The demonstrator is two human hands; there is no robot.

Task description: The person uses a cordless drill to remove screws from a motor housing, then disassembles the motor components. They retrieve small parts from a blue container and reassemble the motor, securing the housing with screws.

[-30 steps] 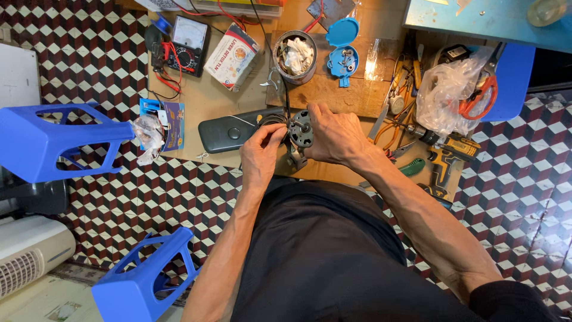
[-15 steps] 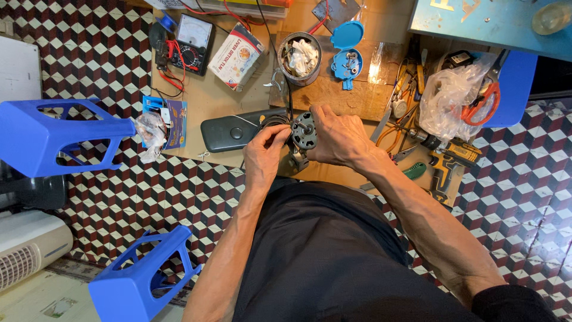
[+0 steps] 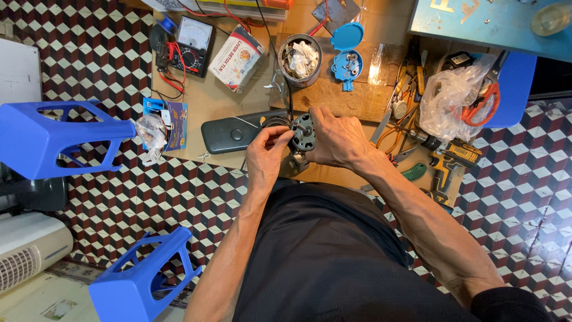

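While both hands work at the bench (image 3: 226, 101) front edge, the small motor (image 3: 304, 132) sits between them. Left of motor: black remote-like casing (image 3: 229, 134). Left hand (image 3: 266, 156) pinches its near side, narrow grip. Right hand (image 3: 338, 140) wraps its right side, holding it. Right of motor: yellow drill (image 3: 448, 156).

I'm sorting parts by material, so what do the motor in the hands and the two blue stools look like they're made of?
The small motor, held by the left hand and right hand, looks like dull grey metal with a bright shaft. The blue stools look like moulded plastic: uniform colour, slight sheen, cut-out sides.
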